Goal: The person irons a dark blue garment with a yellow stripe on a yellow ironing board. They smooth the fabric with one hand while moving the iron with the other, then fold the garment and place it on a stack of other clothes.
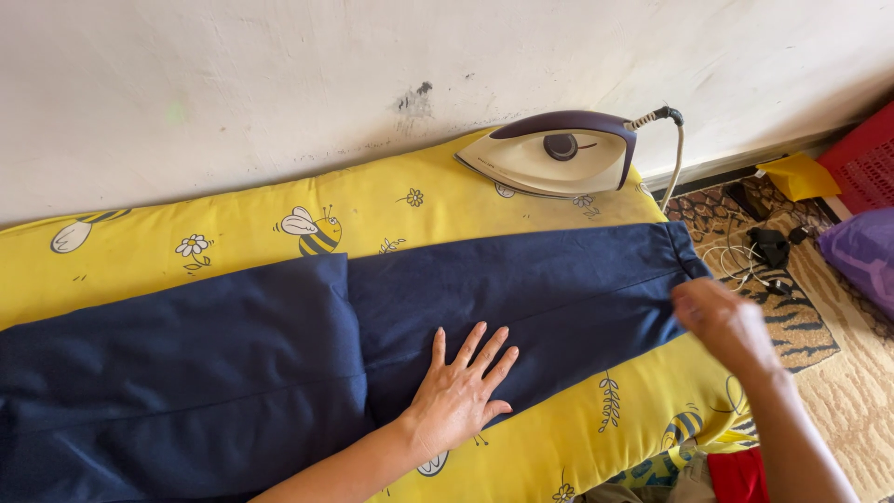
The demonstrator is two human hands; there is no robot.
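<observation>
1. The dark navy cloth garment (372,326) lies spread flat across the yellow bee-print padded mat (233,224), along the wall.
2. My left hand (458,396) rests on it palm down, fingers spread, pinning the cloth.
3. My right hand (726,326) is at its right hem; blurred, so I cannot tell if it pinches.
4. It looks light, soft and limp; I judge the hem edge the best hold.
5. The white and purple iron (554,154) sits on the mat beyond, untouched.

My cloth (279,354) is dark blue and plain. The cushion (391,200) under it is bright yellow with striped bees and little white flowers. The iron (554,154) is cream with a dark purple top. The rug (792,317) has tiger stripes.
</observation>
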